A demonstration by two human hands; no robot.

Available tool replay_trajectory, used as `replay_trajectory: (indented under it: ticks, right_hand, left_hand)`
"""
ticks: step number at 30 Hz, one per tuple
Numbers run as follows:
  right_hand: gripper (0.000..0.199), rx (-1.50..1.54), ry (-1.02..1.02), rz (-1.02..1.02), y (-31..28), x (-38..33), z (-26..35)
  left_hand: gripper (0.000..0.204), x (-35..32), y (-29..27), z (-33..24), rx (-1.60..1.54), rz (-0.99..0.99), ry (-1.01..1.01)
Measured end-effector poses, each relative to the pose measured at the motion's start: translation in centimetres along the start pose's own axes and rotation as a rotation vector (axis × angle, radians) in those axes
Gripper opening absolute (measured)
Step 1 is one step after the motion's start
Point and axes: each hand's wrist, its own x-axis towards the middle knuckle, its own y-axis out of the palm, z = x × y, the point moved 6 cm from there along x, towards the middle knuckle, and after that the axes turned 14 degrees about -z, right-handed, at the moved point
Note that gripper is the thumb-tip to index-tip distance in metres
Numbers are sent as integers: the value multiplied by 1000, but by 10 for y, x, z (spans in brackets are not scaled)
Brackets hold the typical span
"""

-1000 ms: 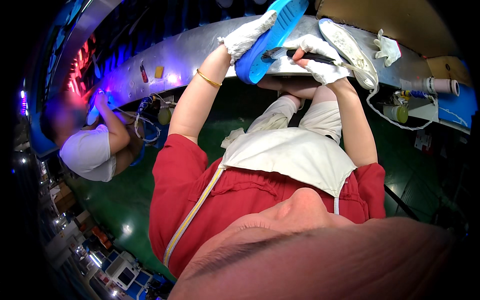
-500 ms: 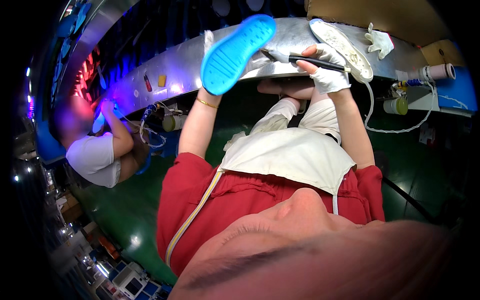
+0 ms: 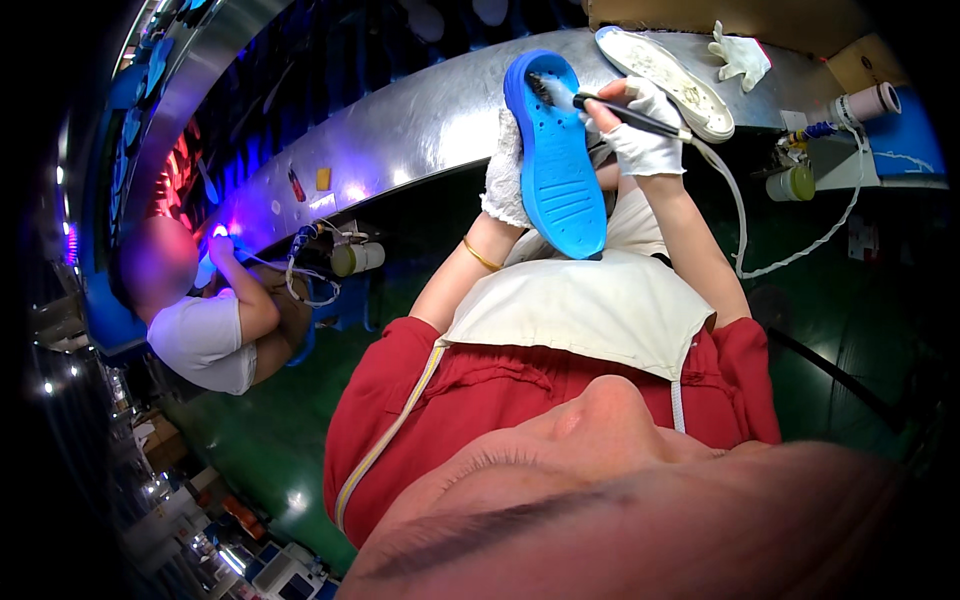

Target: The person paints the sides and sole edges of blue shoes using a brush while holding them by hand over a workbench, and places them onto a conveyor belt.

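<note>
A blue shoe sole (image 3: 568, 190) is tilted up above my lap, with its hollow inner face, ribs and small holes showing. My left hand (image 3: 506, 180), in a whitish glove, grips it along its left edge; most of those fingers are hidden behind the sole. My right hand (image 3: 645, 140), in a white glove with bare fingertips, is closed around the black handle of a brush (image 3: 638, 121). Its dark bristles touch the inside of the sole's far end. From the handle's back end runs a pale hose (image 3: 733, 185).
A white sole-shaped piece (image 3: 668, 82) and a loose white glove (image 3: 740, 58) lie on the metal bench (image 3: 430, 128). Farther left are a screwdriver-like red tool (image 3: 297, 186) and a yellow block (image 3: 323, 179). A co-worker (image 3: 205, 330) sits at the left; hose fittings (image 3: 800, 160) hang at right.
My left hand has brought the blue sole right and nearer, turning it upright. The brush, formerly beside the sole, now has its bristles inside the far end.
</note>
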Motion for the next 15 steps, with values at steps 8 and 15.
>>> replay_trajectory:
  ticks: [8,15]
  right_hand:
    - [22,306,272,181,7,-17,10]
    - [18,182,-59,326,16,-33,27]
  left_hand:
    - [68,2,6,-14,213,-144,228]
    - [73,11,1,-30,172,-200,276]
